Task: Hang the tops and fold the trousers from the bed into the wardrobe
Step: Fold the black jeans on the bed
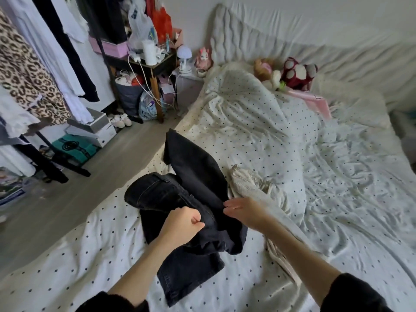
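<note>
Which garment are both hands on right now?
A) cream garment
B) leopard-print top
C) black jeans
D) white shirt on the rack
C: the left hand grips the black jeans on the bed, the right hand pinches their fabric edge; the cream garment lies untouched beside them.

head view | worn high | faces forward-down | close over bed
</note>
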A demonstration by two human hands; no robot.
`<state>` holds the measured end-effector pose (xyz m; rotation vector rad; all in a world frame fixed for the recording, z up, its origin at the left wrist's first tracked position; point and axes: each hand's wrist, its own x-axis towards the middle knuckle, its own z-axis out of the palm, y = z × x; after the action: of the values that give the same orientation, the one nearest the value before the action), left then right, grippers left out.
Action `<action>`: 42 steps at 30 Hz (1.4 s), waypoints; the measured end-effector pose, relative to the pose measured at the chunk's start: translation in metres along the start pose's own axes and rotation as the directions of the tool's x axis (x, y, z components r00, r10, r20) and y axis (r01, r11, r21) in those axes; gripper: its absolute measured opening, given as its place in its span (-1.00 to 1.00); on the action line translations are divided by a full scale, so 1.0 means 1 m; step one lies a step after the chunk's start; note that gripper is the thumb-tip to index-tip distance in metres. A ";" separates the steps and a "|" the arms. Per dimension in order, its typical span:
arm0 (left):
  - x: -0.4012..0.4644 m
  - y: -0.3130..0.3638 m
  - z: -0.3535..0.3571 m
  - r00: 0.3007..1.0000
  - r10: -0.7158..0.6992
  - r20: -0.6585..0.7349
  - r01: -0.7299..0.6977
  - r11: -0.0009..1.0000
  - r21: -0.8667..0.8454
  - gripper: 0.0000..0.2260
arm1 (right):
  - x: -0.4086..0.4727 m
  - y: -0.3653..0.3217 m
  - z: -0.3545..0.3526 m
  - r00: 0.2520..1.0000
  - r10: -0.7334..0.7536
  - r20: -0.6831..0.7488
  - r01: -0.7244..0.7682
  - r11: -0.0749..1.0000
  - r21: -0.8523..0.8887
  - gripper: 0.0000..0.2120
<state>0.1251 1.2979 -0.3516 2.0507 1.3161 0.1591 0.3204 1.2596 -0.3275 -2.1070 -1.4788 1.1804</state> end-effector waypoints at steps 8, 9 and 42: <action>-0.013 -0.019 0.023 0.984 -0.145 0.103 0.148 0.989 -0.023 -0.80 | -0.014 0.026 0.044 0.960 0.032 0.278 0.039 0.968 -0.246 -0.45; -0.011 -0.029 0.023 0.977 -0.195 0.085 0.197 0.980 -0.020 -0.81 | -0.009 0.029 0.046 0.961 0.030 0.274 0.044 0.964 -0.262 -0.46; -0.032 -0.066 -0.007 0.916 0.373 -0.149 -0.341 0.918 0.203 -0.78 | 0.072 -0.082 0.069 0.967 0.155 0.202 -0.136 0.985 -0.104 -0.39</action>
<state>0.0569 1.2909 -0.3783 2.4665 1.0755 0.4218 0.2254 1.3442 -0.3482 -2.2418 -1.5118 1.4558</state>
